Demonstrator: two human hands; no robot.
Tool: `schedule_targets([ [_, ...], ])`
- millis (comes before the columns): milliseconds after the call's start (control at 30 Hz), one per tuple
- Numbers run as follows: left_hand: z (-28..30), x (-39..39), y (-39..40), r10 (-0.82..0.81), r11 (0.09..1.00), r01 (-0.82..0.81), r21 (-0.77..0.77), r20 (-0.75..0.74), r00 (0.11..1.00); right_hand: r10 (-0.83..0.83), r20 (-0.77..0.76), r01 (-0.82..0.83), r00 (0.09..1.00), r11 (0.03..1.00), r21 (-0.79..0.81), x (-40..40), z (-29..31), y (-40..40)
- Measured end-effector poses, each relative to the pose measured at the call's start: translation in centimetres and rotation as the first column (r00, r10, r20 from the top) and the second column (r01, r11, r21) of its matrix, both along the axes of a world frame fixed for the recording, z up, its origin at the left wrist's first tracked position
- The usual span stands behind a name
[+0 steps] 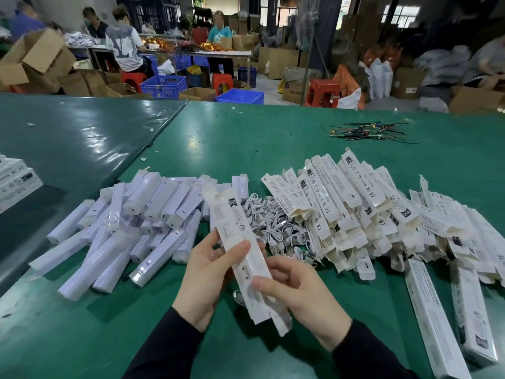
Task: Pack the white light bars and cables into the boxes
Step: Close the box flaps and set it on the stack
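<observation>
Scene: a person at a green table (273, 138) in a busy packing workshop, seen from a head camera looking down at both hands.
Held box: one long white printed carton (241, 250) is lifted above the table near its front edge, tilted, far end flap open, near end flaps open too.
Left hand: the left hand (207, 277) grips the carton's middle, thumb curled across the printed face and fingers behind it.
Right hand: the right hand (295, 288) pinches the carton's lower part, thumb on top, fingers curled beneath.
Contents of held box: cannot tell; no light bar or cable shows through either open end.
Light bars: a loose heap of white light bars (123, 228) lies to the left of the held carton, all unboxed.
Cables: a tangle of coiled white USB cables (276, 228) lies just behind and right of the held carton.
Empty boxes: a large pile of cartons (369, 209) with flaps open lies further right of the cables.
Closed boxes: two cartons (448, 310) lie flat to the right of the hands and look closed; more printed boxes (16, 181) sit at the far left edge.
Progress: judged early, since most bars, cables and cartons remain unpacked.
</observation>
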State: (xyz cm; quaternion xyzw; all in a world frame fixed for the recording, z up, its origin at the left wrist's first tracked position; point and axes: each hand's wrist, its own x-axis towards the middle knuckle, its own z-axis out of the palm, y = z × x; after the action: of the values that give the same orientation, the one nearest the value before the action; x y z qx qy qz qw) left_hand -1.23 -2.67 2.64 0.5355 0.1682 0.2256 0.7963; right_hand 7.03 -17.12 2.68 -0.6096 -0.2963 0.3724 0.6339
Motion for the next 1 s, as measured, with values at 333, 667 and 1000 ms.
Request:
schedule_targets([
  [333,0.1,0.0,0.3,0.021,0.977,-0.003,-0.213,0.081,0.996,0.156,-0.127,-0.154,0.980,0.988,0.025,-1.0,0.5,0.2],
  [667,0.3,-0.2,-1.4,-0.016,0.997,0.005,0.076,0.149,0.989,-0.180,0.271,0.159,0.946,0.982,0.097,-0.6,0.1,-0.2],
  [1000,0.3,-0.3,-3.0,-0.401,0.916,0.400,0.044,0.051,0.914,-0.210,0.128,0.182,0.969,0.963,0.200,0.5,1.0,-0.5],
])
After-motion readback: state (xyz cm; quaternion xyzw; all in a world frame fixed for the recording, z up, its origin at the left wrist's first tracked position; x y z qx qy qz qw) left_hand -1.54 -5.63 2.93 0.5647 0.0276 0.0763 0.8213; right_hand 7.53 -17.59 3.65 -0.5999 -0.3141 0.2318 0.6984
